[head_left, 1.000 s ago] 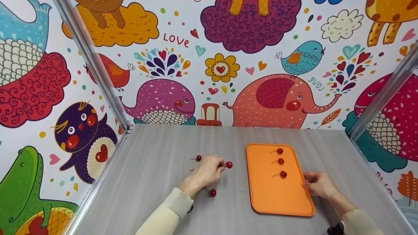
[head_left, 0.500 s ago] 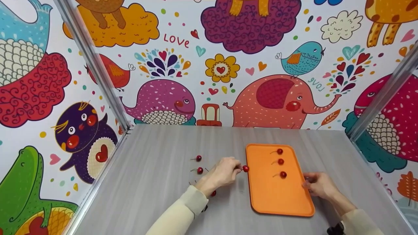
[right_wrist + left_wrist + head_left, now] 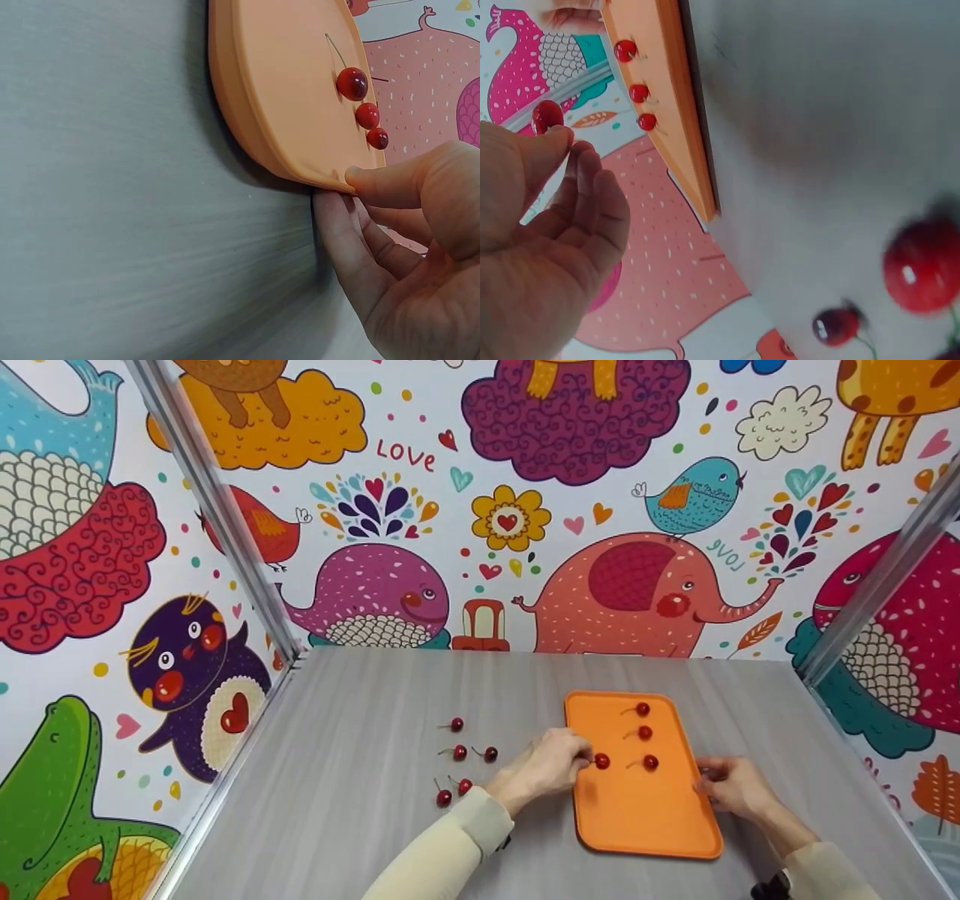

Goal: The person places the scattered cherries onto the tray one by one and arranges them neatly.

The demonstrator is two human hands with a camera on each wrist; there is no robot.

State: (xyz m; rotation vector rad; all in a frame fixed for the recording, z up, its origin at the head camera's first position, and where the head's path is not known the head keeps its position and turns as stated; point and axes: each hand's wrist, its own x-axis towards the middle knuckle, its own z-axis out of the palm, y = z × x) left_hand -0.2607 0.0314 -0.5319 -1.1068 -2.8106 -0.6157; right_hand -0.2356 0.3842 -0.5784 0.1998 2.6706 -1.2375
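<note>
My left hand (image 3: pixel 551 761) pinches a cherry (image 3: pixel 601 761) by its stem, over the left part of an orange tray (image 3: pixel 637 817). In the left wrist view this cherry (image 3: pixel 547 116) shows just beyond the thumb and fingertips. Three cherries lie in a column on the tray, the nearest one (image 3: pixel 650 763) right of the held cherry. At the tray's right edge my right hand (image 3: pixel 739 787) grips the rim, thumb on top and fingers below, as the right wrist view shows of the hand (image 3: pixel 420 240).
Several more cherries lie on the grey table (image 3: pixel 360 810) left of the tray, among them one at the back (image 3: pixel 456 724) and one farther forward (image 3: pixel 444 798). Printed cartoon panels (image 3: pixel 375 592) and metal posts (image 3: pixel 225 517) enclose the table.
My left hand has carried the cherry rightward from the table to above the tray, uncovering the cherries beneath the arm. The right hand keeps its grip on the rim.
</note>
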